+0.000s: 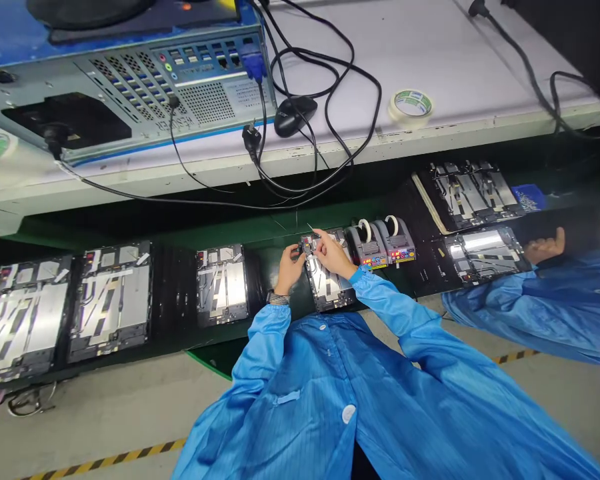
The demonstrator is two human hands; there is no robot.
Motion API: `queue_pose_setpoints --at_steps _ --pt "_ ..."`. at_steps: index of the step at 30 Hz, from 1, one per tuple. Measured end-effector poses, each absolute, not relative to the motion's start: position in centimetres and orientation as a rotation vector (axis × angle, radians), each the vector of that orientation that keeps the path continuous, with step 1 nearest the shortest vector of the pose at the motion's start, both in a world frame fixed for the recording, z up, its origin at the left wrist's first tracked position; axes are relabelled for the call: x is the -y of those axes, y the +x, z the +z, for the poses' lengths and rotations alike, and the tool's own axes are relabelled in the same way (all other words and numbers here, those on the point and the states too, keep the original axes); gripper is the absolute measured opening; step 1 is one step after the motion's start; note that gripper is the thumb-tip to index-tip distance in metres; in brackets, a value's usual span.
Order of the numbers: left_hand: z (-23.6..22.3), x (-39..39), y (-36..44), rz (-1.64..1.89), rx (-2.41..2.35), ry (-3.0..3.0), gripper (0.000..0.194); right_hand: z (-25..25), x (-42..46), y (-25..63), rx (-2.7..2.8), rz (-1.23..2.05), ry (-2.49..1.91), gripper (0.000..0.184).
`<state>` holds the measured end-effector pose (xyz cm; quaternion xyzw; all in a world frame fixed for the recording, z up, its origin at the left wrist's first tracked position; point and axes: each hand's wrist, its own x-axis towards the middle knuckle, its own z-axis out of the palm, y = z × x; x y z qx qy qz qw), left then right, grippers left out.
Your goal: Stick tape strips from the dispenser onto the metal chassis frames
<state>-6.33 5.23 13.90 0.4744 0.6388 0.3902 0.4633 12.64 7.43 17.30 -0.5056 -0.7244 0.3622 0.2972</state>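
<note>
Directly in front of me lies an opened tablet-like device [325, 283] with silver panels and black edges, its upper part covered by my hands. At its upper left corner my left hand [290, 268] is closed, thumb and finger pinched around a small dark piece [296, 249]. My right hand [332, 256] reaches over the top of the device with its fingers closed. A thin pointed tool [311, 227] sticks out beyond those fingers; most of it is hidden. Left of my hands, a similar open device [222, 285] rests on the dark bench.
Two tape dispensers [383, 243] stand just right. Further left lie several open devices [111, 300]; more [473, 193] sit at right beside a co-worker's hand [545, 247]. On the shelf above are a computer case [205, 100], cables, a mouse [295, 116] and a tape roll [411, 105].
</note>
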Motion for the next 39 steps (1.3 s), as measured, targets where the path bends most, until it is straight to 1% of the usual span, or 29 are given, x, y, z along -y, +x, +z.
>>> queue_pose_setpoints --at_steps 4,8,16,19,22,25,30,33,35,36,39 --pt "12.2 -5.3 -5.3 1.020 -1.537 1.062 0.036 16.4 -9.1 12.0 1.908 1.011 -1.323 0.073" --pt "11.4 -5.5 -5.0 1.062 -1.513 0.990 0.034 16.9 -10.0 11.7 1.991 0.960 -1.335 0.072" --pt "11.9 -5.5 -4.0 1.063 -1.609 0.964 0.027 18.4 -10.3 11.2 2.123 0.841 -1.185 0.075" --pt "12.0 -5.6 -3.6 1.077 -1.629 0.936 0.025 17.8 -10.8 11.3 2.159 0.871 -1.159 0.069" --pt "11.9 -5.8 -3.5 1.078 -1.643 0.913 0.026 16.8 -11.3 11.4 2.147 0.924 -1.215 0.062" --pt "11.7 -6.0 -3.5 1.072 -1.648 0.923 0.029 16.3 -11.3 11.5 2.116 0.946 -1.284 0.061" --pt "11.6 -6.3 -3.8 1.040 -1.654 0.938 0.031 16.7 -10.3 11.7 2.077 0.935 -1.318 0.059" --pt "11.5 -6.5 -4.1 1.039 -1.631 0.923 0.035 17.4 -9.3 12.0 1.941 0.946 -1.287 0.056" --pt "11.6 -6.5 -4.2 1.057 -1.628 0.954 0.037 18.2 -8.3 12.1 1.740 1.049 -1.283 0.052" --pt "11.6 -6.4 -4.2 1.075 -1.627 0.985 0.039 18.6 -7.6 12.2 1.596 1.159 -1.276 0.050" --pt "11.8 -5.9 -4.0 1.143 -1.614 1.079 0.050 19.6 -5.3 11.9 1.034 1.623 -1.150 0.048"
